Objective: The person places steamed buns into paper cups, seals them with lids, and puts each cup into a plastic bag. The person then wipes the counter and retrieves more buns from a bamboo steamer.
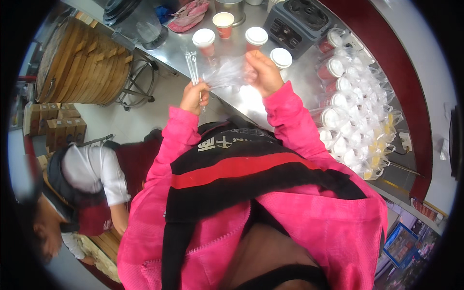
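Note:
My left hand [195,97] is closed round several clear-wrapped straws [192,67] and one end of a thin clear plastic bag [227,75]. The bag stretches across to my right hand [264,72], whose thumb and fingers pinch its other end. Beyond my hands, on the steel counter, are red paper cups with white lids: one at the left [203,37], one in the middle [256,36] and one partly behind my right hand [281,58]. An unlidded red cup [223,24] stands farther back.
Many lidded cups in clear bags [340,119] crowd the counter's right side. A grey appliance [295,27], a pink cloth [188,15] and a clear pitcher [145,30] stand or lie farther back. Stacked bamboo steamers [85,61] are at the left; a co-worker [87,174] bends at lower left.

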Motion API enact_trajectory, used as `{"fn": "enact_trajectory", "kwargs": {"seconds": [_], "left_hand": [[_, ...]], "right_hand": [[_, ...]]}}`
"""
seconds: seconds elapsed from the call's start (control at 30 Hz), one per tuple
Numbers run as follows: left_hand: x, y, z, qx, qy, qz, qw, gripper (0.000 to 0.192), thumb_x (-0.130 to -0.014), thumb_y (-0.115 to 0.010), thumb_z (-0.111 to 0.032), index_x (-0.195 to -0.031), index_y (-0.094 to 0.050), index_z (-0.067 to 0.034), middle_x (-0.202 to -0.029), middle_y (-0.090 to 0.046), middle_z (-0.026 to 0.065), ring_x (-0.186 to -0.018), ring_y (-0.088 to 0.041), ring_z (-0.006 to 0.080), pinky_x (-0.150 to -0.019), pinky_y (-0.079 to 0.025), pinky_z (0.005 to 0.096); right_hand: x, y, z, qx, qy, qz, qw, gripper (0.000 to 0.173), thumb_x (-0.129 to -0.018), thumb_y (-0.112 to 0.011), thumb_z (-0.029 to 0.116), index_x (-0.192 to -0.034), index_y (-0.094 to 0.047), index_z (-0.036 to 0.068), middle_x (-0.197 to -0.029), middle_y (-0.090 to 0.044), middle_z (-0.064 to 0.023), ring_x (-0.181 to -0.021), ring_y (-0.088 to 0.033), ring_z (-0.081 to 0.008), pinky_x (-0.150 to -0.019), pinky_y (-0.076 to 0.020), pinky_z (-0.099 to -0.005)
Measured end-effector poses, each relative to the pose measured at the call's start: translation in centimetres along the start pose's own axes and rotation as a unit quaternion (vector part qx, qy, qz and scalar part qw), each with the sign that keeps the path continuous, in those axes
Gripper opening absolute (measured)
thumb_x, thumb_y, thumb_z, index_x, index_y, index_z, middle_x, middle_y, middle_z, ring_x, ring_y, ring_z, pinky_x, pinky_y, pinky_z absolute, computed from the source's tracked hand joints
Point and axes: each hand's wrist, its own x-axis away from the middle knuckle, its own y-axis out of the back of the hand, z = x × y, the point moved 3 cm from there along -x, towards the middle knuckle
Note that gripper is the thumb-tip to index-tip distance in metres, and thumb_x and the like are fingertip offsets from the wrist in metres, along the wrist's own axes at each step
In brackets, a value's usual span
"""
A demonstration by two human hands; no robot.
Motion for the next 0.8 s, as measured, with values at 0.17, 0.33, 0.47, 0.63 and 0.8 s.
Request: {"fn": "enact_trajectory", "kwargs": {"seconds": [0.17,0.33,0.47,0.63,0.8], "left_hand": [[2.2,-1.8,-2.8,-0.169,-0.219,0.083,0.957,0.057,-0.077,-0.055,-0.005,-0.128,-0.03,-0.007,-0.104,-0.052,0.0116,-0.063,-0.049,0.0128,-0.046,-0.034,0.0205],[0.8,-5.1,-2.4,-0.346,-0.4,0.019,0.849,0.047,-0.076,-0.056,-0.004,-0.121,-0.041,-0.006,-0.094,-0.057,0.0094,-0.079,-0.055,0.0137,-0.061,-0.04,0.022],[-1.5,-3.1,-2.5,-0.27,-0.276,-0.077,0.919,0.023,-0.074,-0.063,-0.007,-0.092,-0.051,0.0,-0.078,-0.056,0.004,-0.069,-0.052,0.0118,-0.062,-0.043,0.0234],[-4.6,-4.5,-2.3,-0.245,-0.353,-0.032,0.903,0.02,-0.075,-0.058,-0.006,-0.091,-0.048,-0.001,-0.071,-0.054,0.005,-0.062,-0.048,0.0117,-0.056,-0.04,0.0272],[-6.1,-7.0,-3.0,-0.365,-0.392,0.074,0.841,0.022,-0.078,-0.057,-0.012,-0.094,-0.046,-0.001,-0.064,-0.053,0.011,-0.055,-0.049,0.0152,-0.052,-0.039,0.0314]], "right_hand": [[0.1,-0.5,0.2,0.253,0.105,-0.076,0.959,0.013,-0.089,-0.053,0.019,-0.087,-0.048,0.007,-0.069,-0.049,0.0029,-0.058,-0.044,-0.004,-0.051,-0.0349,-0.0183],[0.7,-1.1,-0.4,0.318,0.132,-0.016,0.939,0.017,-0.084,-0.059,0.019,-0.09,-0.049,0.006,-0.076,-0.051,0.0019,-0.066,-0.047,-0.0057,-0.057,-0.0393,-0.0202],[2.0,-0.6,1.0,0.607,0.189,-0.108,0.765,0.029,-0.077,-0.066,0.02,-0.097,-0.051,0.005,-0.085,-0.054,-0.0058,-0.074,-0.054,-0.0166,-0.065,-0.0442,-0.0279],[3.9,-2.7,3.0,0.699,0.381,-0.139,0.589,0.029,-0.075,-0.064,0.017,-0.1,-0.056,0.006,-0.083,-0.056,-0.0118,-0.075,-0.056,-0.0293,-0.066,-0.0455,-0.0361],[1.4,-2.8,-0.8,0.709,0.235,-0.191,0.637,0.014,-0.078,-0.055,0.011,-0.089,-0.062,0.007,-0.074,-0.055,-0.0134,-0.073,-0.057,-0.031,-0.063,-0.045,-0.0378]]}}
